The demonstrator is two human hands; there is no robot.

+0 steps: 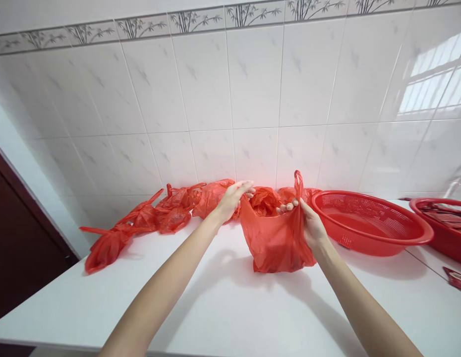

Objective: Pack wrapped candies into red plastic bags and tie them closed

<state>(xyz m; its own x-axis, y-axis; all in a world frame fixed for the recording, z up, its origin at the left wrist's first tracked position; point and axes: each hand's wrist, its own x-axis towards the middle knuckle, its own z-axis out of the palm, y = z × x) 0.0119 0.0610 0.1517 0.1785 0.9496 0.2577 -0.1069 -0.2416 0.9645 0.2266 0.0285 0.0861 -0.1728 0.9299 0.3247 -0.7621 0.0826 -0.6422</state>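
A red plastic bag (pixel 277 243) with its mouth at the top is held up between my two hands, just above or touching the white table. My left hand (pixel 232 198) is at the bag's upper left corner, its fingers stretched to the right and the bag's edge caught under them. On the other side, my right hand (pixel 313 223) grips the bag near its right handle, with fingertips showing over the rim of the mouth. The handle loop stands up above that hand. Crumpled red plastic shows behind the mouth; what the bag holds is hidden.
Several knotted red bags (pixel 174 213) lie in a row along the tiled wall (pixel 208 89). At the right stands a red plastic basket (pixel 375 243), then a second red basket (pixel 444 238) with dark red packets inside. A small red packet (pixel 457 278) lies near the right edge.
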